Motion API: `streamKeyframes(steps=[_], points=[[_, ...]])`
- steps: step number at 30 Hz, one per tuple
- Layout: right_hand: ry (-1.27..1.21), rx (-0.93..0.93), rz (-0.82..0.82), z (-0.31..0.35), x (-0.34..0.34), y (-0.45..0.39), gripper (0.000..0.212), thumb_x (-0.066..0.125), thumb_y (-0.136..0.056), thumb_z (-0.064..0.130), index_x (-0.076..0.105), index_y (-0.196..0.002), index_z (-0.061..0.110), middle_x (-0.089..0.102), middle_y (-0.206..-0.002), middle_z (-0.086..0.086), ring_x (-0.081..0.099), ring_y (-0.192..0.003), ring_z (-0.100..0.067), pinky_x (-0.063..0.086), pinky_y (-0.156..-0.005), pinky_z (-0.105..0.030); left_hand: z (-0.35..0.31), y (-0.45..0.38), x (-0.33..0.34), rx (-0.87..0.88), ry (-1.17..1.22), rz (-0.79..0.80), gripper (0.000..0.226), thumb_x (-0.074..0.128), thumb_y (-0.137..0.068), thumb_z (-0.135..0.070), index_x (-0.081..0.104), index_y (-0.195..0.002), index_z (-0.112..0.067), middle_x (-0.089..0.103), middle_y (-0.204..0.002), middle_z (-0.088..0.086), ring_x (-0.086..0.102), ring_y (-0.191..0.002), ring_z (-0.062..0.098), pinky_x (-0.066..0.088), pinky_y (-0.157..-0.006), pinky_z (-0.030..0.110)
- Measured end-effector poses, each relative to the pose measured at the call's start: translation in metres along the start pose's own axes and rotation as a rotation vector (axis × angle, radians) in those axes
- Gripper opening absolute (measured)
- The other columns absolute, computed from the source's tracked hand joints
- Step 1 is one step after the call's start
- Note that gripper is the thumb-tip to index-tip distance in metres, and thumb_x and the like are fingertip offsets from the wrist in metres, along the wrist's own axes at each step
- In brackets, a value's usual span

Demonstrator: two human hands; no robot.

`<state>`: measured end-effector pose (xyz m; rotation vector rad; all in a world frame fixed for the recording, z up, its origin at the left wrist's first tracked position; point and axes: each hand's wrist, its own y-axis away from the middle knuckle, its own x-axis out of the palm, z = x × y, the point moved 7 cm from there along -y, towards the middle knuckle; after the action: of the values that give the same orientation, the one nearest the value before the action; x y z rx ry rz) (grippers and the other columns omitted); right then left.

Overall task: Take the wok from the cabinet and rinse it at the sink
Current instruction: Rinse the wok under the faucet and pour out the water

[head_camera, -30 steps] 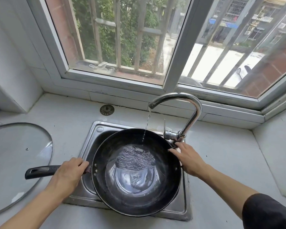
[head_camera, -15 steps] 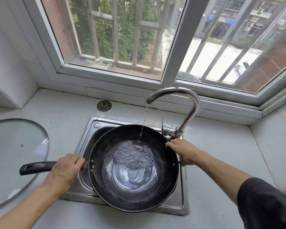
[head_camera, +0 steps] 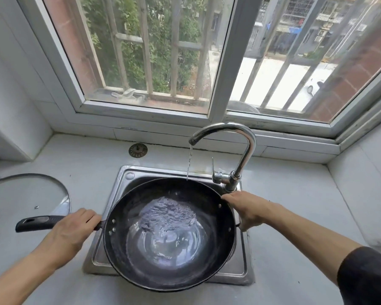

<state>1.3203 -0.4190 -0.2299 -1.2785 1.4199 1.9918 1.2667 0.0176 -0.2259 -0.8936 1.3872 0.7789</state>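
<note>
A black wok (head_camera: 169, 267) sits over the steel sink (head_camera: 123, 179) with rippling water pooled in its bottom. A thin stream falls from the curved chrome faucet (head_camera: 246, 137) onto the wok's far rim. My left hand (head_camera: 72, 230) grips the wok's long black handle (head_camera: 35, 222) close to the bowl. My right hand (head_camera: 250, 209) holds the wok's right rim, its fingers curled over the small side handle, just below the faucet's base and lever (head_camera: 220, 175).
A glass lid (head_camera: 24, 197) lies on the white counter at the left. A round metal sink strainer (head_camera: 138, 150) rests on the counter behind the sink. A barred window runs along the back; white walls close in both sides.
My right hand has moved from the faucet lever down onto the wok's right rim. The water stream has thinned. The wok has shifted slightly toward me.
</note>
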Motion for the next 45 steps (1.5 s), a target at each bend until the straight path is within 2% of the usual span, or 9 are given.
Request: streamKeyframes(steps=[4, 10, 12, 16, 22, 27, 32, 40, 45], points=[[-0.051, 0.014, -0.051, 0.003, -0.008, 0.011, 0.081, 0.085, -0.051, 0.032, 0.047, -0.122, 0.025, 0.057, -0.113, 0.003, 0.055, -0.104, -0.02, 0.05, -0.089, -0.036, 0.006, -0.013, -0.007, 0.033, -0.006, -0.05, 0.049, 0.078, -0.056, 0.01, 0.062, -0.092, -0.02, 0.057, -0.083, -0.005, 0.052, -0.071, 0.021, 0.046, -0.054, 0.033], [-0.101, 0.053, -0.075, 0.004, -0.015, 0.026, 0.086, 0.084, -0.055, 0.025, 0.044, -0.131, 0.03, 0.056, -0.119, 0.005, 0.054, -0.109, -0.02, 0.048, -0.093, -0.035, 0.004, -0.031, -0.024, 0.127, -0.007, -0.128, 0.043, 0.067, -0.067, 0.009, 0.061, -0.1, -0.017, 0.06, -0.09, -0.001, 0.053, -0.075, 0.023, 0.049, -0.059, 0.035], [-0.113, 0.077, -0.068, 0.001, -0.017, 0.034, 0.091, 0.085, -0.055, 0.026, 0.042, -0.134, 0.03, 0.055, -0.123, 0.007, 0.052, -0.112, -0.019, 0.047, -0.095, -0.034, 0.002, -0.034, -0.026, 0.149, -0.001, -0.132, 0.039, 0.064, -0.071, 0.005, 0.06, -0.102, -0.018, 0.059, -0.091, -0.001, 0.052, -0.077, 0.023, 0.049, -0.06, 0.035], [-0.088, 0.127, -0.074, -0.006, -0.022, 0.051, 0.093, 0.084, -0.053, 0.029, 0.039, -0.135, 0.032, 0.056, -0.12, 0.006, 0.053, -0.109, -0.021, 0.049, -0.092, -0.035, -0.003, -0.045, -0.024, 0.148, 0.035, -0.121, 0.047, 0.079, -0.065, 0.005, 0.061, -0.103, -0.017, 0.058, -0.092, -0.001, 0.053, -0.077, 0.022, 0.049, -0.062, 0.035], [-0.047, 0.233, -0.071, -0.01, -0.024, 0.079, 0.083, 0.076, -0.044, 0.034, 0.042, -0.12, 0.033, 0.059, -0.107, 0.007, 0.058, -0.1, -0.021, 0.053, -0.08, -0.036, -0.008, -0.062, -0.019, 0.18, 0.061, -0.13, 0.049, 0.078, -0.064, 0.008, 0.06, -0.102, -0.017, 0.058, -0.092, -0.001, 0.053, -0.076, 0.023, 0.05, -0.059, 0.035], [-0.023, 0.311, -0.108, 0.007, -0.035, 0.11, 0.103, 0.075, -0.051, 0.034, 0.028, -0.143, 0.035, 0.056, -0.125, 0.009, 0.053, -0.112, -0.021, 0.05, -0.088, -0.035, -0.004, -0.083, -0.014, 0.25, 0.092, -0.121, 0.042, 0.076, -0.069, 0.004, 0.06, -0.101, -0.018, 0.059, -0.092, -0.002, 0.053, -0.078, 0.023, 0.05, -0.06, 0.035], [-0.009, 0.39, -0.117, 0.023, -0.047, 0.133, 0.093, 0.072, -0.055, 0.04, 0.036, -0.14, 0.037, 0.054, -0.129, 0.014, 0.047, -0.119, -0.014, 0.044, -0.096, -0.028, -0.004, -0.108, -0.016, 0.305, 0.115, -0.138, 0.042, 0.071, -0.067, 0.01, 0.06, -0.098, -0.017, 0.058, -0.091, 0.0, 0.053, -0.077, 0.022, 0.051, -0.06, 0.036], [0.005, 0.502, -0.115, 0.031, -0.057, 0.161, 0.089, 0.069, -0.053, 0.045, 0.04, -0.137, 0.041, 0.056, -0.117, 0.016, 0.048, -0.112, -0.013, 0.048, -0.089, -0.03, -0.019, -0.132, -0.017, 0.392, 0.174, -0.169, 0.023, 0.05, -0.08, -0.008, 0.062, -0.098, -0.014, 0.061, -0.093, 0.003, 0.057, -0.082, 0.025, 0.053, -0.068, 0.038], [0.046, 0.549, -0.126, 0.039, -0.063, 0.171, 0.088, 0.069, -0.054, 0.046, 0.042, -0.137, 0.039, 0.053, -0.116, 0.014, 0.046, -0.112, -0.014, 0.047, -0.09, -0.03, -0.024, -0.143, -0.011, 0.38, 0.206, -0.176, 0.035, 0.069, -0.069, 0.005, 0.062, -0.098, -0.014, 0.062, -0.093, 0.004, 0.058, -0.084, 0.026, 0.055, -0.065, 0.037]])
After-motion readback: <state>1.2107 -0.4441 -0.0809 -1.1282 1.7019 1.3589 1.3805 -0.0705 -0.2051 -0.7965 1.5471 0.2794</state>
